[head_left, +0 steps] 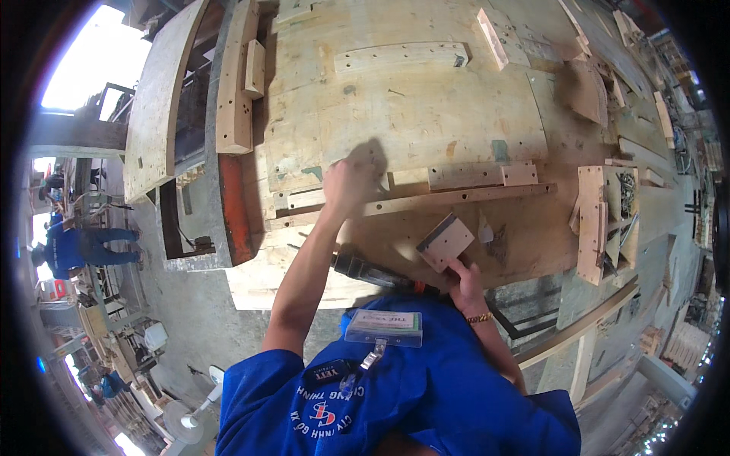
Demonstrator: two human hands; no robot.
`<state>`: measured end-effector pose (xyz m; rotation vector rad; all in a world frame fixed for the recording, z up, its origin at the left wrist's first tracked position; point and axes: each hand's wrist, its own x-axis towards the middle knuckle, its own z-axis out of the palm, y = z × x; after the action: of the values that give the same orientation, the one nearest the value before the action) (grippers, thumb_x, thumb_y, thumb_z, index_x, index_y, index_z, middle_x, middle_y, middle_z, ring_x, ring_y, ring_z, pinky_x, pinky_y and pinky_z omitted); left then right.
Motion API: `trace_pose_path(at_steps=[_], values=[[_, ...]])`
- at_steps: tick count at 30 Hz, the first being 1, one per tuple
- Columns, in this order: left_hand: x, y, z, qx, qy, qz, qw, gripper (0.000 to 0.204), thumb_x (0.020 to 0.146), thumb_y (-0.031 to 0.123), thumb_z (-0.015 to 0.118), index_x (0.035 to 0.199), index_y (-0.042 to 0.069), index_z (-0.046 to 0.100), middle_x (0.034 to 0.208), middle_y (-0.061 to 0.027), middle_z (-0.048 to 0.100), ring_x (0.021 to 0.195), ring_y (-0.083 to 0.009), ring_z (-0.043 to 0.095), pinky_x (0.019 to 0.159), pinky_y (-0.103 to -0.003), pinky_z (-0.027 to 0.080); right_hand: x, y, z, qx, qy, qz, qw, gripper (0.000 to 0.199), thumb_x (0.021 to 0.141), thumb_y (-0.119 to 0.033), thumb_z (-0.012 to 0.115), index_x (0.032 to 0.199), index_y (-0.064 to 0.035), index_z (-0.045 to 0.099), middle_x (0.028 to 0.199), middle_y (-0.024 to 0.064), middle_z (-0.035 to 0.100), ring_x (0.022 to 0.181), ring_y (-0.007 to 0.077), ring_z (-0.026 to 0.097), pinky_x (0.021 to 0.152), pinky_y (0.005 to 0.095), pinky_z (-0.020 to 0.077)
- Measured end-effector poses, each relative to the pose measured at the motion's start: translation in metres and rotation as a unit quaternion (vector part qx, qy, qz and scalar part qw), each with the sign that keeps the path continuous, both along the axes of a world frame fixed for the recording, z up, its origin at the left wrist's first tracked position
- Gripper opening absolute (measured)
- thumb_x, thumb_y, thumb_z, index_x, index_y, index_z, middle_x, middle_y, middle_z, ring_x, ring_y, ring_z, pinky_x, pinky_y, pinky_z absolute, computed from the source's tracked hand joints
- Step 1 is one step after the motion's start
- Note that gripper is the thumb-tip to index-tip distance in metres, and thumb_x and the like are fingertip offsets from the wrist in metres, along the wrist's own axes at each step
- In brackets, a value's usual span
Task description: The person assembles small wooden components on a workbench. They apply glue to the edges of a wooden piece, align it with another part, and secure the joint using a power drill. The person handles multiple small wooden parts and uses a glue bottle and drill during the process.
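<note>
- Your right hand [468, 287] has its grip closed on a wooden block [449, 245], pinching it by the near edge with the thumb against the pale face.
- The block is flat and roughly four-sided, a light tan with a faint pinkish tone. A dark grey band runs along its far left edge. Small dark spots show on the face; they look like holes, but you can't make out how deep they go.
- It sits at a slant, over the near part of the wooden table [426, 114], on the near side of a long strip [456, 197] and apart from it.
- Your left hand [352, 184] is over the left half of that strip, fingers bent and blurred. Whether they are clamped on something, you can't tell from here.
- The strip is pale wood with dark round holes spaced along it, running from left to right.
- Just beyond its right half lies a short board [460, 176] with similar holes, a small block [519, 175] at its right end.
- A black tool [372, 271] lies at the near edge, between your forearms and close to your shirt.
- To the right stands a wooden box [591, 228] with small metal pieces inside.
- Farther off, another holed board [399, 57] lies on the table.
</note>
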<state>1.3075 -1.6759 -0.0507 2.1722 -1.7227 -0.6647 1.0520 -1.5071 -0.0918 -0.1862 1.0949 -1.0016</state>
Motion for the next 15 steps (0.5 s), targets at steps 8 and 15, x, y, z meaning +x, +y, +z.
trace_pose_path(at_steps=[8, 15], values=[[-0.032, 0.02, 0.005, -0.013, 0.369, -0.013, 0.929, 0.003, 0.079, 0.002, 0.061, 0.082, 0.002, 0.061, 0.077, -0.0079, 0.066, 0.071, -0.0131, 0.062, 0.066, -0.028, 0.05, -0.019, -0.022, 0.005, -0.001, 0.317, 0.304, 0.898, 0.029, 0.085, -0.028, 0.064, 0.09, 0.0004, 0.063, 0.068, 0.0035, 0.063, 0.058, 0.0104, 0.059, 0.052, 0.0239, 0.0492], [-0.1, 0.111, 0.021, -0.029, 0.367, -0.23, 0.901, 0.02, 0.073, 0.002, 0.071, 0.088, 0.001, 0.06, 0.081, -0.006, 0.06, 0.068, -0.0151, 0.058, 0.064, -0.027, 0.049, -0.019, -0.035, 0.054, -0.208, 0.264, 0.19, 0.923, 0.021, 0.087, -0.022, 0.064, 0.089, -0.0012, 0.064, 0.072, 0.0007, 0.063, 0.059, 0.005, 0.052, 0.051, 0.0207, 0.0427]])
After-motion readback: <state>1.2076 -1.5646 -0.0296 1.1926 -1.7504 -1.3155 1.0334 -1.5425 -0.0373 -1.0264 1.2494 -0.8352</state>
